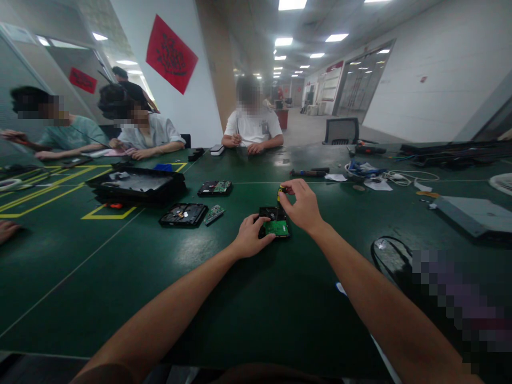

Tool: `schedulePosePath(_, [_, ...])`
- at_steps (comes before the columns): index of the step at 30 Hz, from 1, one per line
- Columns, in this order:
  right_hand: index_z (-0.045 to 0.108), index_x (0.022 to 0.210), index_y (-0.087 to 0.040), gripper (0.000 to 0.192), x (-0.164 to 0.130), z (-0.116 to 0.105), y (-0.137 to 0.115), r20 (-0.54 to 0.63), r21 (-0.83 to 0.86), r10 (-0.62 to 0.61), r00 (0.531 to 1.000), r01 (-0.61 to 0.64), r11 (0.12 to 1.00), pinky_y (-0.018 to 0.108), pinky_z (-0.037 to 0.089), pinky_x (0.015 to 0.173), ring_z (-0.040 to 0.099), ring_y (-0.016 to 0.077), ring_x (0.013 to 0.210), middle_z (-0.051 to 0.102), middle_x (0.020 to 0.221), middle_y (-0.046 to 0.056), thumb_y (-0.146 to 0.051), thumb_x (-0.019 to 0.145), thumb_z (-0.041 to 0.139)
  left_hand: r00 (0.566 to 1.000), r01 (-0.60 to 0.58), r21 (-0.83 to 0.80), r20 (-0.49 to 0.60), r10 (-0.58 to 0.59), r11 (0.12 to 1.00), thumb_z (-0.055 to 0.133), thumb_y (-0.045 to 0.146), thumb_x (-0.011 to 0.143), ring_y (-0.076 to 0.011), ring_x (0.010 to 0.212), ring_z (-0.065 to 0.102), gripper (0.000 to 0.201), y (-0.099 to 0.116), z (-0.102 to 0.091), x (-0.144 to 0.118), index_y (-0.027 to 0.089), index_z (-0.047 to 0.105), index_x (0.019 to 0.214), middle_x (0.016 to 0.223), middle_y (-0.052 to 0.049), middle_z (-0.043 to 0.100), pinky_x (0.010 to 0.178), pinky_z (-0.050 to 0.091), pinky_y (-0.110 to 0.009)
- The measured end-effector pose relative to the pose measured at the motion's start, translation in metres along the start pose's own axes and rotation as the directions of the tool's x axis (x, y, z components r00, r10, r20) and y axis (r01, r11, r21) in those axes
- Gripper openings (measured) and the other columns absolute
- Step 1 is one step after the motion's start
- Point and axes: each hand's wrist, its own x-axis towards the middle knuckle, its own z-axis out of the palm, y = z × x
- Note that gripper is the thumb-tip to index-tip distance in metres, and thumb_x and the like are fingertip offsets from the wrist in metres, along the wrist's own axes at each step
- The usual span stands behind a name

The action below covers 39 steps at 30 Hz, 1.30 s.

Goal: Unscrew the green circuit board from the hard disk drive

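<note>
Single head-worn camera, looking forward and down along the wearer's own forearms, green table [120,277] close below and filling the lower frame, seated people across it further off, a long corridor receding beyond, wide-angle bending at the edges

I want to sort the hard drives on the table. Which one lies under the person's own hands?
The hard drive with its green circuit board facing up, steadied by the left hand. The other two drives lie untouched, farther left.
</note>
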Motion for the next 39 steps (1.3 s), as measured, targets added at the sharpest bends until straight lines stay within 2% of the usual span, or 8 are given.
schedulePosePath(4, [0.061,0.104,-0.023,0.013,-0.0004,0.0017,0.0026,-0.011,0.018,0.053,0.999,-0.052,0.998,0.043,0.056,0.084,0.066,0.0246,0.09,0.068,0.101,0.008,-0.028,0.092,0.063,1.0,-0.006,-0.009,0.0,0.006,1.0,0.066,0.056,0.09,-0.037,0.141,0.042,0.061,0.0017,-0.0014,-0.0007,0.029,0.056,0.143,0.15,-0.013,0.046,0.117,0.035,-0.056])
schedulePosePath(10, [0.064,0.112,-0.023,0.018,-0.0003,-0.0005,0.0006,0.016,0.006,-0.012,1.0,0.012,1.0,0.044,0.055,0.09,0.066,0.0259,0.098,0.066,0.111,0.011,-0.026,0.094,0.06,1.0,-0.009,-0.001,-0.008,0.009,1.0,0.067,0.056,0.089,-0.037,0.141,0.042,0.061,0.0003,0.0005,-0.0002,0.029,0.057,0.143,0.149,-0.014,0.046,0.117,0.035,-0.056])
schedulePosePath(17, [0.061,0.106,-0.023,0.016,-0.0008,0.0027,0.0047,-0.007,0.013,0.054,0.999,-0.054,0.998,0.043,0.057,0.084,0.066,0.0251,0.091,0.068,0.102,0.008,-0.029,0.092,0.065,1.0,-0.012,-0.003,-0.019,0.012,1.0,0.067,0.056,0.089,-0.0371,0.141,0.043,0.061,-0.0016,0.0024,-0.0003,0.029,0.057,0.142,0.15,-0.013,0.046,0.117,0.036,-0.055])
schedulePosePath(23, [0.064,0.112,-0.023,0.018,-0.0004,0.0006,0.0014,0.008,0.004,-0.016,1.0,0.016,1.0,0.045,0.056,0.09,0.066,0.026,0.098,0.067,0.111,0.011,-0.025,0.094,0.06,1.0,-0.011,-0.006,-0.013,0.011,1.0,0.067,0.056,0.089,-0.0369,0.141,0.043,0.06,-0.0018,0.0021,0.0002,0.029,0.057,0.142,0.149,-0.013,0.047,0.116,0.036,-0.056])
schedulePosePath(29, [0.061,0.107,-0.023,0.016,-0.0011,0.0025,0.0056,-0.01,0.017,0.04,0.999,-0.04,0.999,0.044,0.057,0.086,0.066,0.0254,0.093,0.067,0.104,0.009,-0.026,0.091,0.064,1.0,-0.01,-0.003,-0.011,0.01,1.0,0.067,0.056,0.089,-0.0377,0.142,0.041,0.061,-0.0014,0.0016,0.0002,0.029,0.057,0.142,0.15,-0.014,0.046,0.117,0.036,-0.057])
schedulePosePath(35, [0.064,0.111,-0.023,0.017,-0.0007,-0.0004,-0.0005,0.003,0.008,-0.01,1.0,0.01,1.0,0.044,0.056,0.09,0.066,0.0248,0.097,0.066,0.11,0.01,-0.026,0.096,0.058,1.0,-0.014,0.002,-0.016,0.014,1.0,0.066,0.056,0.09,-0.0374,0.14,0.043,0.06,-0.001,0.0012,-0.0001,0.029,0.057,0.142,0.149,-0.014,0.046,0.116,0.036,-0.056])
schedulePosePath(39, [0.062,0.107,-0.021,0.015,-0.0009,0.0013,0.0023,-0.022,0.004,0.013,1.0,-0.013,1.0,0.042,0.056,0.087,0.065,0.025,0.096,0.066,0.108,0.011,-0.024,0.093,0.061,1.0,-0.014,0.002,-0.01,0.014,1.0,0.066,0.056,0.09,-0.0371,0.14,0.043,0.061,-0.0013,0.0013,0.0,0.029,0.057,0.143,0.149,-0.014,0.047,0.116,0.037,-0.055])
